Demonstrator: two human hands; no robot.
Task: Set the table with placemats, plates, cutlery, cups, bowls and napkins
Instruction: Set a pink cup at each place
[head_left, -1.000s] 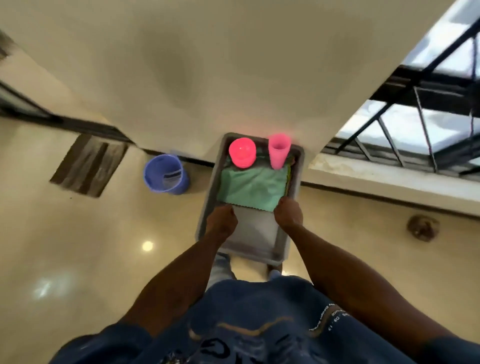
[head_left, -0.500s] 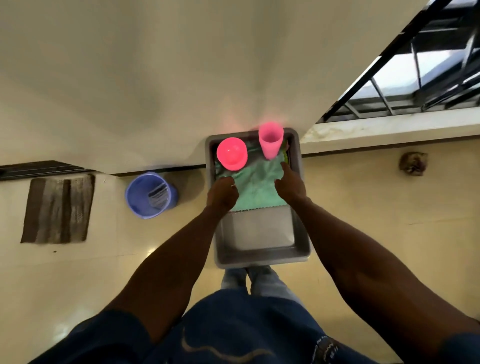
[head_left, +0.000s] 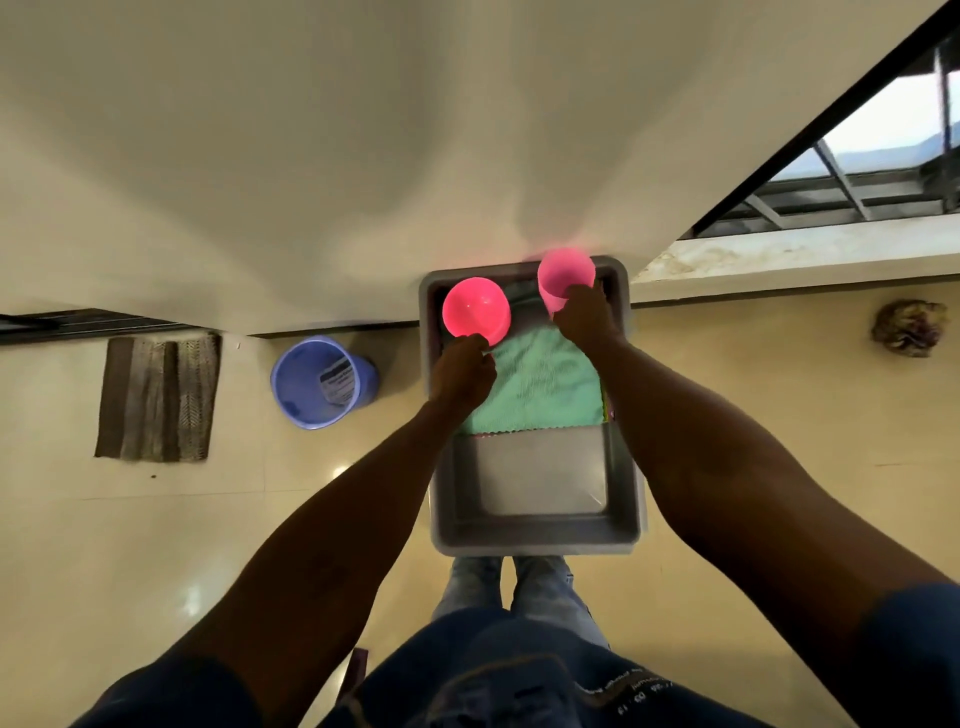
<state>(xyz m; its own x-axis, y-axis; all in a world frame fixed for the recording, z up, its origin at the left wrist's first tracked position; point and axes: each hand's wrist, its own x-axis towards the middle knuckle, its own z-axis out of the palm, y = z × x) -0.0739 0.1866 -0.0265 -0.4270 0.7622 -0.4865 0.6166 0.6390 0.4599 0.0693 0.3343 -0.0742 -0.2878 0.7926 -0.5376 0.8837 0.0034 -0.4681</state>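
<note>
Head view, looking straight down. Grey tub (head_left: 535, 535) at centre of frame, on the floor against the foot of a pale wall. Inside, upper half: pink bowl (head_left: 475, 310) at upper left, pink cup (head_left: 563, 275) at upper right, both on a green cloth (head_left: 543, 387); lower half of tub bare. Left hand (head_left: 462, 371) reaches in, fingers curled, fingertips at the bowl's near rim; cannot tell whether they grip it or only touch it. Right hand (head_left: 584, 317) is wrapped round the lower side of the cup, holding it. Blue bucket (head_left: 319, 382) left of the tub, striped brown mat (head_left: 158, 397) further left.
</note>
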